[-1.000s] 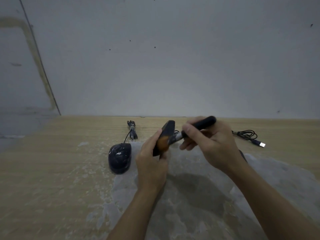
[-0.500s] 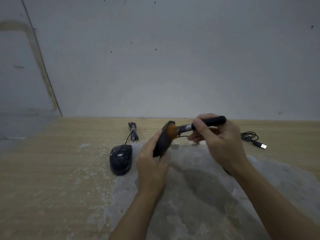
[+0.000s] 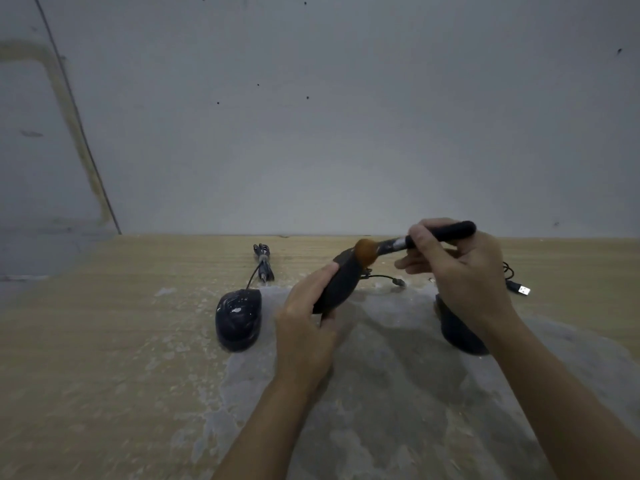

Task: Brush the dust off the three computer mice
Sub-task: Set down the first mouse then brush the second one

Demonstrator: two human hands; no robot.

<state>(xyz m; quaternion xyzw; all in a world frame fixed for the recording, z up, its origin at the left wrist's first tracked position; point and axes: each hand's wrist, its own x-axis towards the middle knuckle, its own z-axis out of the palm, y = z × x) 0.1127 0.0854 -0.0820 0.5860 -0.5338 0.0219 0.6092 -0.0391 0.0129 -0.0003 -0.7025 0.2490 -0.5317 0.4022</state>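
My left hand (image 3: pixel 304 327) grips a black mouse (image 3: pixel 341 280), tilted up above the table. My right hand (image 3: pixel 460 271) pinches the black handle of a brush (image 3: pixel 415 241); its brown bristles touch the far upper end of the held mouse. A second black mouse (image 3: pixel 238 319), flecked with white dust, lies on the table to the left, its cord bundled behind it. A third dark mouse (image 3: pixel 457 327) lies at the right, partly hidden behind my right wrist.
The wooden table (image 3: pixel 104 341) is strewn with whitish dust, with a grey dusty patch (image 3: pixel 398 393) under my hands. A coiled cable with a USB plug (image 3: pixel 523 290) lies at the back right. A grey wall stands right behind the table.
The brush has swept up along the held mouse from its middle to its far top end. My right hand has moved up and to the right with it.
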